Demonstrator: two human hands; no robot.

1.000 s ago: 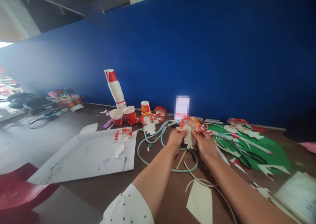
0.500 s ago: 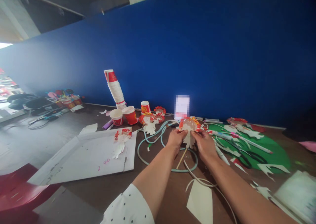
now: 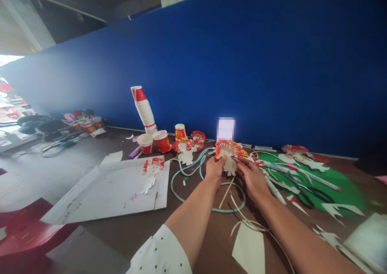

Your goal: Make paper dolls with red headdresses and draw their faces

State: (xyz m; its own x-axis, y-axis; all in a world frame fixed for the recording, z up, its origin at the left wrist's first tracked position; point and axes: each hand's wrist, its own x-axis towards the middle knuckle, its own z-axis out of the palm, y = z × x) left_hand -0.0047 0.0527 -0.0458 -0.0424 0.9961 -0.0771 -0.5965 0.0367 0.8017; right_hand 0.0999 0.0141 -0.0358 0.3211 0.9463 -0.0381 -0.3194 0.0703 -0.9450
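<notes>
Our left hand (image 3: 215,171) pinches a white paper cut-out figure (image 3: 229,167) with a frilled red-and-yellow top; our right hand (image 3: 251,176) meets its other edge, whether gripping we cannot tell. We have it between our hands, near a thin tan stick (image 3: 226,194).

Paper cutout (image 3: 229,153) now: crinkled red-and-yellow frill fanned on top, pale body below, jagged bottom edge, pinched by left-hand fingers (image 3: 221,161)!
</notes>
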